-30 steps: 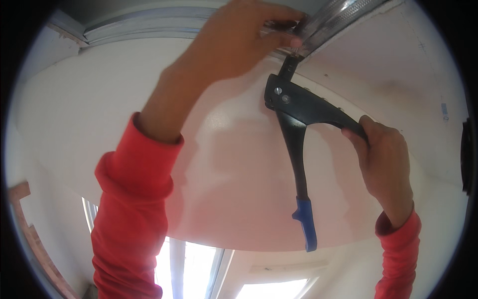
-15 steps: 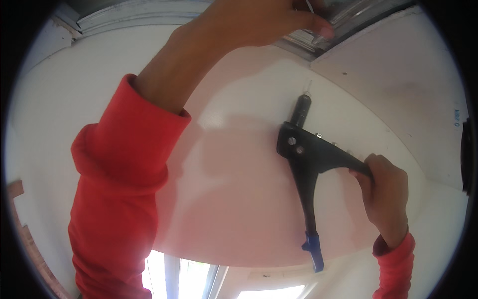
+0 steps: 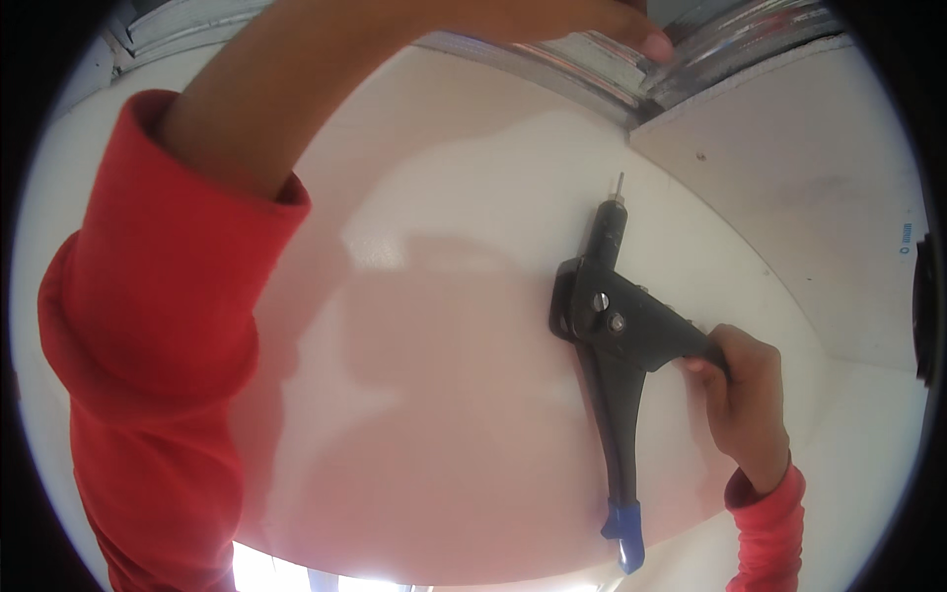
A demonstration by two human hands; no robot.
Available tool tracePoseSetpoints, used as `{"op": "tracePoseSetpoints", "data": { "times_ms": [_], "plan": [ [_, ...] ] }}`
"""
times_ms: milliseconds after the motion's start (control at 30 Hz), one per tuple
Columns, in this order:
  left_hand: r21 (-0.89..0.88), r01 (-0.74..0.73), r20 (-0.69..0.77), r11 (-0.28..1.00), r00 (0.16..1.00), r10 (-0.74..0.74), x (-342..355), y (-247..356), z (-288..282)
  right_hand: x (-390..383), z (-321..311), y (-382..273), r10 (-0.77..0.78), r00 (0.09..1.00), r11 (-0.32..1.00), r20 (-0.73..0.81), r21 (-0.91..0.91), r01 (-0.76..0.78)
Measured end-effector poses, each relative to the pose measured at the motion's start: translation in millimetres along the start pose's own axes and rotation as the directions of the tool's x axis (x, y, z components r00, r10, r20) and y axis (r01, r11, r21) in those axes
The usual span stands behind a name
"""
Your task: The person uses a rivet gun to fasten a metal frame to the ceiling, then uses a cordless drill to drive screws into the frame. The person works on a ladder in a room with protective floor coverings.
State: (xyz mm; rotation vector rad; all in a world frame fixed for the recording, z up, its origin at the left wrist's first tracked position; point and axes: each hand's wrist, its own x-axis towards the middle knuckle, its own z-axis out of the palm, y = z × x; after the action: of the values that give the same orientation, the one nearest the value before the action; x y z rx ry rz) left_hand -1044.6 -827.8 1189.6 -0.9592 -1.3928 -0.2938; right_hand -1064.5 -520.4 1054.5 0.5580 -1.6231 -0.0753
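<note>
A black hand riveter (image 3: 631,321) with a blue grip on one handle hangs in front of a white panel. Its nose points up, and a thin metal pin (image 3: 619,185) sticks out of the tip. My right hand (image 3: 748,395) is closed round the end of its other handle, at the right; the blue-ended handle swings free below. High up, my left hand (image 3: 602,25) reaches across to the metal frame (image 3: 582,79), away from the riveter. One fingertip shows against the frame; the other fingers are cut off by the picture's top edge.
The glossy white panel (image 3: 444,326) fills the middle and carries my shadow. Metal channels run along the top, meeting a pale side board (image 3: 789,178) at the upper right. Bright window light shows at the bottom edge.
My left forearm has shifted left and up in the picture. The riveter and my right hand sit slightly lower, with the riveter turned a little so its nose pin shows more sharply.
</note>
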Motion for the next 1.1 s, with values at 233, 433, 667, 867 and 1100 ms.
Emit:
{"op": "tracePoseSetpoints", "data": {
  "times_ms": [233, 433, 667, 867, 1100],
  "plan": [
    [0.058, -0.134, -0.045, 0.989, 0.99, 0.137, 2.0, 13.8, 4.3, -2.0, -10.3, 13.1, 0.02, 0.999, 0.999, 0.033, 0.039, -0.022],
    [-0.036, 0.039, 0.104, 0.999, 0.994, -0.035, 6.7, 47.9, -7.9, -2.6, -13.7, 15.6, 0.018, 0.999, 0.999, 0.031, 0.032, -0.019],
    [-0.033, 0.072, 0.136, 0.997, 0.988, -0.067, -6.3, 61.3, -4.8, -1.0, -5.7, 14.0, -0.014, 0.999, 1.0, 0.029, -0.002, 0.014],
    [-0.037, 0.067, -0.026, 0.997, 0.997, -0.068, 9.0, 49.5, 6.9, 0.6, -12.3, 13.3, -0.026, 0.999, 1.0, 0.042, -0.011, 0.027],
    [-0.009, -0.005, -0.018, 1.0, 1.0, 0.005, 12.7, 53.5, 6.6, -0.9, -14.6, 20.5, -0.026, 0.997, 0.998, 0.073, -0.054, 0.03]
  ]
}}
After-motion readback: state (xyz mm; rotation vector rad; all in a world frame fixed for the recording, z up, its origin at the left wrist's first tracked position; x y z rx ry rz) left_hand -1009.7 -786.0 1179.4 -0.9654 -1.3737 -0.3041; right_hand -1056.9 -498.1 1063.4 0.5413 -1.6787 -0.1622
